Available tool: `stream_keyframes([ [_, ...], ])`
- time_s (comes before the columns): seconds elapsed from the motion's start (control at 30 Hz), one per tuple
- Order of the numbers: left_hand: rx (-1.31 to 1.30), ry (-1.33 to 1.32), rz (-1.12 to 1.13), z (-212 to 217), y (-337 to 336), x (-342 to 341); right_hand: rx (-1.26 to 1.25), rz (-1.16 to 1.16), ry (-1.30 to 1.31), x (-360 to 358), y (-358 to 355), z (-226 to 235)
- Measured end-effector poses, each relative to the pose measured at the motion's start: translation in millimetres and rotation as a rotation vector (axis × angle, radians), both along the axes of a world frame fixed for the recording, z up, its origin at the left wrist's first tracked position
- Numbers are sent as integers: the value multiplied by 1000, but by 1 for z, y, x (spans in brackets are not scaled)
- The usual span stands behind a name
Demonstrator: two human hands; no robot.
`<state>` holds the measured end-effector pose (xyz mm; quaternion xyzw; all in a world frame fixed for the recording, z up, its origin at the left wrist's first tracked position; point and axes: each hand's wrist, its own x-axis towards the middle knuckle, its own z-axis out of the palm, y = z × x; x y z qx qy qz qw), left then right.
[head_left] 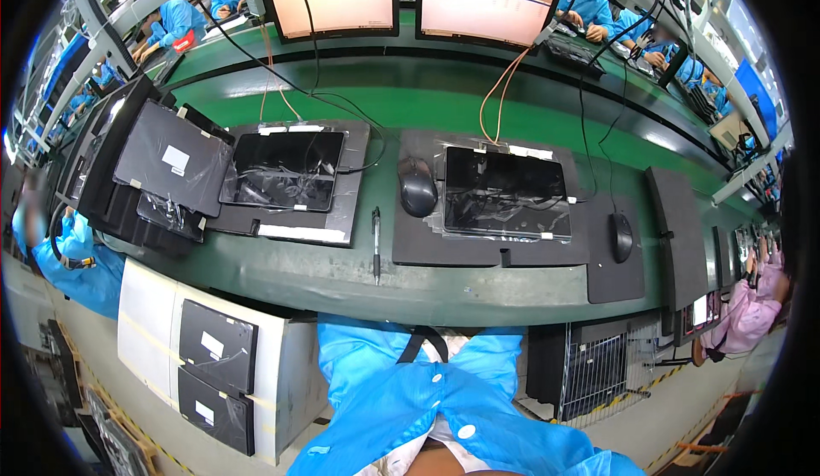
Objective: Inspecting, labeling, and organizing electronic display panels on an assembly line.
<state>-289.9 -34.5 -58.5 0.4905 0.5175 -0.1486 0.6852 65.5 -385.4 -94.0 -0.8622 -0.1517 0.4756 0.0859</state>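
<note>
Neither of my hands shows; only my blue smock [427, 399] is seen at the bench's near edge. On the green bench [342, 284] lie two dark tablet-like screens in clear film: a left one [286, 169] and a right one [506, 192], each on a dark foam pad. Thin cables lead to both. Between the pads a black pen [377, 245] lies lengthwise. A black mouse [418, 190] sits on the right pad's left side, and another mouse [621, 237] rests on a small mat further right.
Two lit monitors [333, 2] stand at the back. A black rack with film-wrapped panels [166, 160] leans at the left. A dark foam board [676, 237] stands at the right. Below are a white cabinet [149, 314] and a wire basket [606, 382]. Several people work around.
</note>
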Motion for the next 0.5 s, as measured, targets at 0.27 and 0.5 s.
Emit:
stream_keyframes([
  [0.27, -1, -3, 7, 17, 3, 11, -4, 18, 14, 7, -1, 13],
  [0.5, -69, 60, -32, 23, 3, 3, -26, 16, 34, 8, -5, 20],
])
